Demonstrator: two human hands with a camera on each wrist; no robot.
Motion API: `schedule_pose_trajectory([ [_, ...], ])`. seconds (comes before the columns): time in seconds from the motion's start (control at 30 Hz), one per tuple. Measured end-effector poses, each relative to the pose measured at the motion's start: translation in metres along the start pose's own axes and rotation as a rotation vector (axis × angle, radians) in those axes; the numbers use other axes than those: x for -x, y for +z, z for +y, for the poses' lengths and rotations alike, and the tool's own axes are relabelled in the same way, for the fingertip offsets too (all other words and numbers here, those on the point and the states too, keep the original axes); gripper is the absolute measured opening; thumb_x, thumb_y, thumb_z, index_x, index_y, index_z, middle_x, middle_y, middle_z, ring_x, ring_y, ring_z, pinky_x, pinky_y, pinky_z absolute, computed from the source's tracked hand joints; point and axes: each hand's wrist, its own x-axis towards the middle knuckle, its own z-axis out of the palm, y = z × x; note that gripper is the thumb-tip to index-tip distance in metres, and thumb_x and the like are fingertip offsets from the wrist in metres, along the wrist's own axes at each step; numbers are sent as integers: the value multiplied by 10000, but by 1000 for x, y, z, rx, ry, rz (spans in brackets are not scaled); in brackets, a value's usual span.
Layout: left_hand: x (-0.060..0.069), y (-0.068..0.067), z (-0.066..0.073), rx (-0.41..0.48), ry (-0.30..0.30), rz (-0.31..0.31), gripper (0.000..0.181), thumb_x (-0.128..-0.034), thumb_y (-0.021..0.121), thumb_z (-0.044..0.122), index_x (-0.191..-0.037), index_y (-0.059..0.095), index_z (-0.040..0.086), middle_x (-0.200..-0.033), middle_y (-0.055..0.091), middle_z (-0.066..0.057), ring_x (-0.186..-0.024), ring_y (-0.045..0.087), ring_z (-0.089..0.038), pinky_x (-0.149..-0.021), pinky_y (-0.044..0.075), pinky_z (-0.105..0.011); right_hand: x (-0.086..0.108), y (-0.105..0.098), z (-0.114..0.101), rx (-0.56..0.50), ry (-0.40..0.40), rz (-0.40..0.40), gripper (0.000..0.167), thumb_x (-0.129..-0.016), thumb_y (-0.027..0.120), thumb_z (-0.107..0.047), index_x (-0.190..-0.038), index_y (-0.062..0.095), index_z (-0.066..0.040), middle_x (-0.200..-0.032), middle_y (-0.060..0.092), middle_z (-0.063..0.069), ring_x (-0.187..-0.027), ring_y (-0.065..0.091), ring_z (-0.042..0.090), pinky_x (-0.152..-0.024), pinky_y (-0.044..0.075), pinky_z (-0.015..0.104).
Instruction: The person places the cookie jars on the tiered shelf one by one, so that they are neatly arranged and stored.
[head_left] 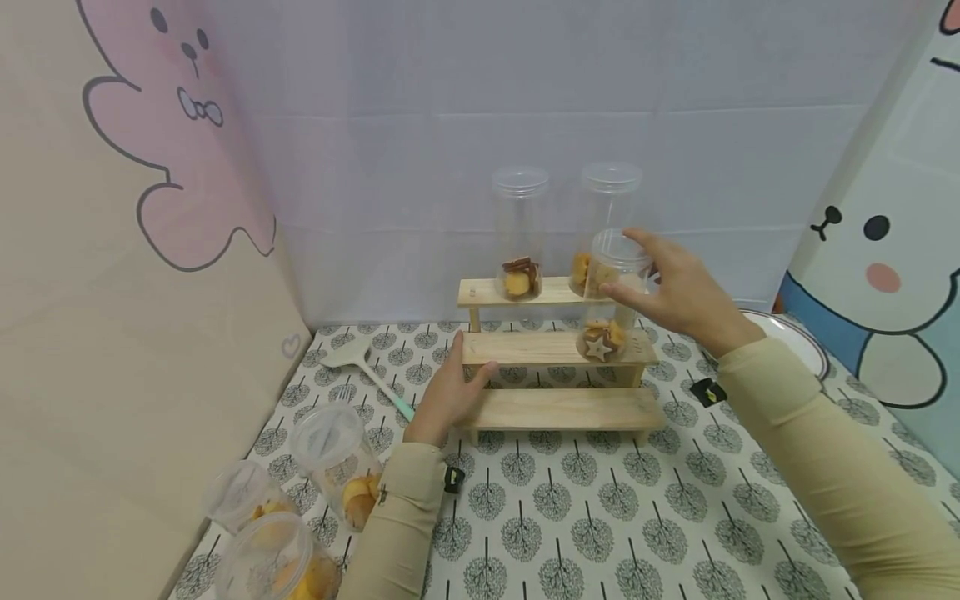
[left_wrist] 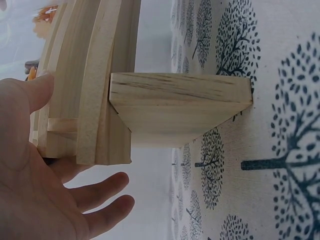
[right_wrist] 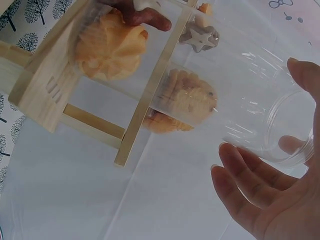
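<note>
The right hand has its thumb and fingers curved around the upper part of a clear cylindrical cookie jar, just under and beside its lid; in the right wrist view some of its other fingers spread away from the wall. The jar lies directly to the left of this palm. Its long axis is nearly upright, so its base hangs below the fingers, at the right end of the middle step; I cannot tell if the base touches the wood. A star cookie shows near the bottom.

The left hand is farther from the jar, at the opposite end of the same step. Its thumb and forefinger hold the left edge of the wooden stand, while two other fingers reach out free.

Behind the right hand's jar, on the top step, a taller-looking jar stands partly covered by it. Another jar stands farther left there. To the right of the right hand, a white plate lies on the table.
</note>
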Motion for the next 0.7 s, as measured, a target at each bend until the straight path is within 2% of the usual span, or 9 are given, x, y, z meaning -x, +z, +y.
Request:
schedule_pose_trajectory([
  [0.37,0,-1,-2,-7,-11,1,973,-902,456,744,-1615,-5,269,-1642,215,-108,-1457,308,-388,-1182,269,-557,0,1,-4,-7,10,6,866,-885,697,-540,-1576,290,-216,-1276,547,212,-1009,558,333,-761,511,511],
  [0.7,-4,-1,-6,1,-11,4,959,-910,462,730,-1614,-7,279,-1640,221,-110,-1453,309,-398,-1178,271,-566,-2,6,-4,-29,39,-23,910,-888,664,-589,-1596,212,-239,-1326,512,214,-1070,545,355,-807,513,569],
])
